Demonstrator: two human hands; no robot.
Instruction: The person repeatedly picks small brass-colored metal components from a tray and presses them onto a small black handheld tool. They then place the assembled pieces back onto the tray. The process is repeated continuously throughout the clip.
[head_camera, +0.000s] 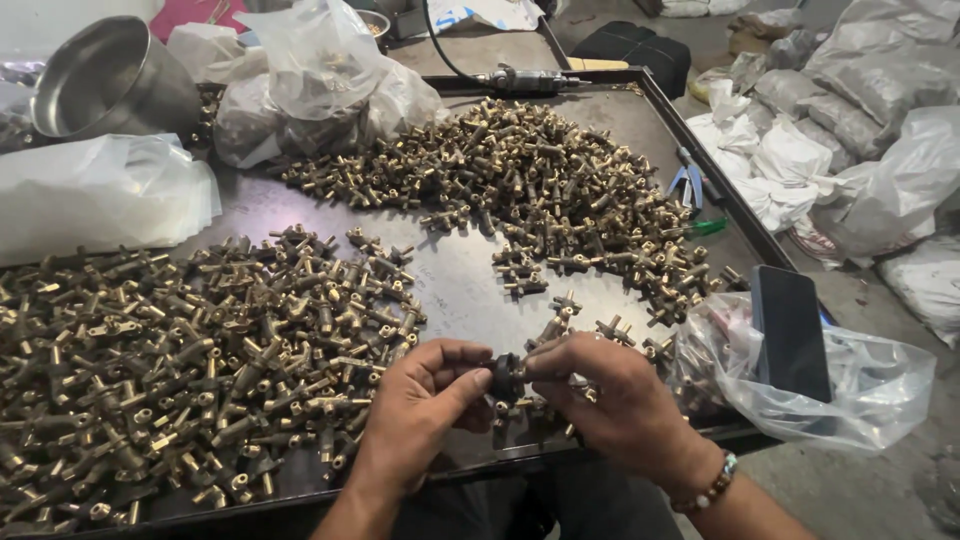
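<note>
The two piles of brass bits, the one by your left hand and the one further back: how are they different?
The near pile looks duller and darker; the far pile looks brighter and yellower. The near pile lies at the left of the tray, beside the left hand; the far pile lies toward the tray's back right, further from both hands. The near pile is heaped more thickly; the far pile thins into loose pieces at its near edge. Both are small brass fittings.

Two bare hands meet at the near edge of a dark metal tray (455, 280). The left hand (420, 405) and right hand (610, 395) together pinch a small dark round fitting (505, 377). Heaps of small brass valve parts (170, 360) lie left and far; a black phone (790, 330) rests on a clear plastic bag (860, 385) at right.
</note>
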